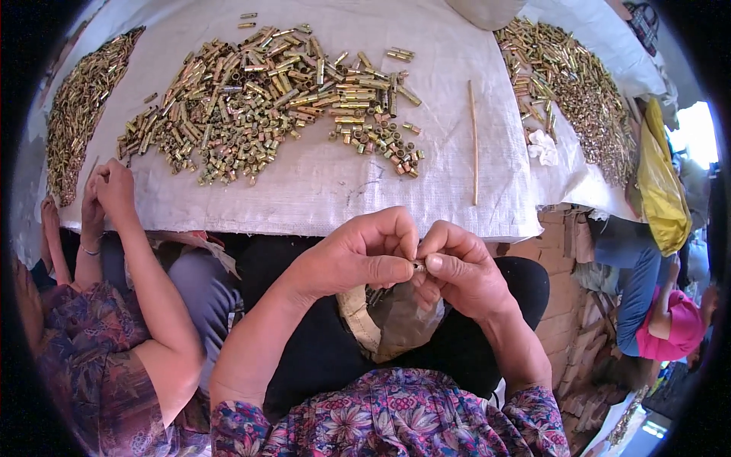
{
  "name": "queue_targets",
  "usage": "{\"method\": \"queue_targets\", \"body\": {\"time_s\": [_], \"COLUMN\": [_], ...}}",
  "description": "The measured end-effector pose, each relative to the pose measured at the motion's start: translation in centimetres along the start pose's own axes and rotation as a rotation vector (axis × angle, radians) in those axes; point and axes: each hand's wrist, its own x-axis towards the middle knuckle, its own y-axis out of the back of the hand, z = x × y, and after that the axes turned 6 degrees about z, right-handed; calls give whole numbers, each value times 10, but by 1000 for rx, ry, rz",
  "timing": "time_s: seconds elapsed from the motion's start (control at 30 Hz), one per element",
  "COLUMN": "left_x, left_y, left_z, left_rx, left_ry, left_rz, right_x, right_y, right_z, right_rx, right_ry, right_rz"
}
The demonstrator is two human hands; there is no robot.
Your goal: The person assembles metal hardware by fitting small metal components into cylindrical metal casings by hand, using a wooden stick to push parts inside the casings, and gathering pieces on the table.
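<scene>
Above my lap, my left hand (364, 255) and my right hand (474, 276) meet, thumbs and fingertips pinched together. Between them is a small brass-coloured metal sleeve (419, 266), mostly hidden by my fingers, so I cannot tell whether it is one part or two joined. Just below my hands, a container with a beige rim (358, 320) sits between my knees; its contents are hard to make out. On the table beyond lies a heap of longer brass-coloured metal tubes (259, 72), with many short metal rings (236, 145) on its near side.
A white woven sheet (434, 167) covers the table. A thin wooden stick (474, 145) lies right of the heap. More metal parts are piled at the far left (84, 114) and right (586, 91). Close on my left, a co-worker's hands (110, 190) work at the table edge. A yellow bag (659, 183) hangs at right.
</scene>
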Motion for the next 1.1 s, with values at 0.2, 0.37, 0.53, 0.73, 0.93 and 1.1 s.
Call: {"method": "queue_targets", "body": {"time_s": [0.2, 0.37, 0.53, 0.73, 0.93, 1.1], "left_x": [0, 10, 22, 33, 37, 31], "left_y": [22, 57, 76, 73, 77, 76], "left_z": [4, 29, 25, 21, 16, 18], "left_rx": [378, 758, 1268, 1472, 1454, 1285], "left_ry": [-149, -314, -519, -372, -462, -485], "left_rz": [209, 806, 1004, 999, 1033, 1053], "right_x": [3, 11, 94, 172, 183, 143], "right_y": [9, 14, 29, 55, 52, 40], "right_z": [-7, -41, -66, -74, -69, -72], "right_rx": [-325, -879, -1265, -1622, -1718, -1419], "right_ry": [-7, 68, 499, 846, 727, 585], "right_rz": [43, -91, 380, 431, 457, 430]}}
